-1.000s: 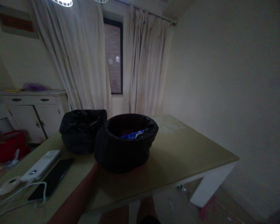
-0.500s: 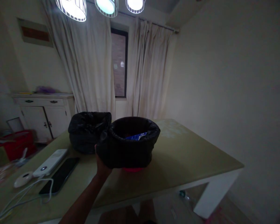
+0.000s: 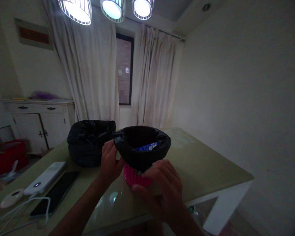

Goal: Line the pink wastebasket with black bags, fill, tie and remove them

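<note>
Pretty dim shot: light was thrown only by three ceiling lamps [image 3: 112, 9], corners were darkened, and the worktop [image 3: 206, 164] was lit softly.

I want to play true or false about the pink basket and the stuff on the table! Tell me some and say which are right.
1. Both hands, the left hand and the right hand, touch the pink basket with its black bag liner. True.
2. A blue packet lies inside the liner. True.
3. The second black bag sits to the right of the basket. False: it sits to the left.
4. The phone is in the right hand. False: it lies on the table beside a white power bank.
</note>
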The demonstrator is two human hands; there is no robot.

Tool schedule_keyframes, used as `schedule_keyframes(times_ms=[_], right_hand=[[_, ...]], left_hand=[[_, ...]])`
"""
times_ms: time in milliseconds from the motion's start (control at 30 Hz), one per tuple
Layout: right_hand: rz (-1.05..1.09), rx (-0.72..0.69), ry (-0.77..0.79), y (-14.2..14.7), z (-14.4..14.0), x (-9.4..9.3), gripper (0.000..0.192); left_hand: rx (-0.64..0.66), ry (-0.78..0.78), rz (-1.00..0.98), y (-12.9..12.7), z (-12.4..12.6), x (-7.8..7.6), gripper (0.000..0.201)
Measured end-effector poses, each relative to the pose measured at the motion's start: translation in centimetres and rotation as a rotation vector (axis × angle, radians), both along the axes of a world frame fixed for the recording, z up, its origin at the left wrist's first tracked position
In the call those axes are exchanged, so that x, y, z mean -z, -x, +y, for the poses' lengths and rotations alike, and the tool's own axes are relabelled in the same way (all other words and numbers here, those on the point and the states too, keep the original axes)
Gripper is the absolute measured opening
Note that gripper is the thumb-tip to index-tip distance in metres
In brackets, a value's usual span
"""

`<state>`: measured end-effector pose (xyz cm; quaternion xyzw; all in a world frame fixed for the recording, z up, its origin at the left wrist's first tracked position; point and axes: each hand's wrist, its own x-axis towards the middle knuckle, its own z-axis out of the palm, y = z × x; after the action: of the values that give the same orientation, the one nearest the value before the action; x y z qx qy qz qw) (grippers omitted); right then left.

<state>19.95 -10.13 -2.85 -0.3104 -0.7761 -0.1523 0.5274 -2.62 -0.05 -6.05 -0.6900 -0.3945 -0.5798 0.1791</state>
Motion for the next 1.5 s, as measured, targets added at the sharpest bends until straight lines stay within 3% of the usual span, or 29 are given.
schedule_keyframes(times_ms=[100,167,300,400,567,633,767,867,1033,1167,1333,1500], right_hand=[[-0.021,0.11,-0.067,1.2,3.2,2.1,0.036],[-0.036,0.2,-0.083,1.4,4.8,3.4,0.024],[0.006,0.21,-0.117,0.7,5.7,4.3,0.011],[-0.033,0.206,-0.125,0.4,5.5,3.8,0.024],[-0.096,0.221,-0.156,0.5,5.9,3.3,0.014],[-0.032,0.119,-0.074,0.6,5.8,2.9,0.017],[0.28,-0.008,0.266,0.5,5.6,1.1,0.021],[0.363,0.074,0.357,-0.3,6.1,-0.8,0.026],[0.219,0.232,0.36,-3.1,8.8,-3.2,0.026],[0.09,0.318,0.447,-5.2,10.4,-4.3,0.03],[0.009,0.389,0.476,-6.5,10.5,-4.9,0.045],[-0.026,0.476,0.496,-7.1,11.0,-5.4,0.051]], left_hand=[[0.046,0.084,-0.084,-0.4,-0.7,-1.2,0.009],[0.095,0.133,-0.142,-0.5,-1.0,-1.7,0.006],[0.175,0.167,-0.191,-0.8,-1.4,-2.0,0.005],[0.2,0.183,-0.203,-1.6,-1.7,-1.9,0.006],[0.157,0.039,0.042,-3.1,-2.2,-1.2,0.009],[0.154,0.003,0.168,-3.4,-2.2,-1.1,0.01],[0.075,-0.03,0.29,-3.5,-1.7,-1.5,0.015],[0.084,-0.049,0.317,-3.4,-1.2,-1.9,0.019],[0.148,-0.022,0.213,-2.9,-0.4,-2.4,0.032],[0.201,0.027,0.179,-2.6,-0.2,-2.5,0.032],[0.185,0.131,0.094,-3.2,0.0,-2.8,0.027],[0.134,0.49,0.121,-3.0,0.9,-5.0,0.035]])
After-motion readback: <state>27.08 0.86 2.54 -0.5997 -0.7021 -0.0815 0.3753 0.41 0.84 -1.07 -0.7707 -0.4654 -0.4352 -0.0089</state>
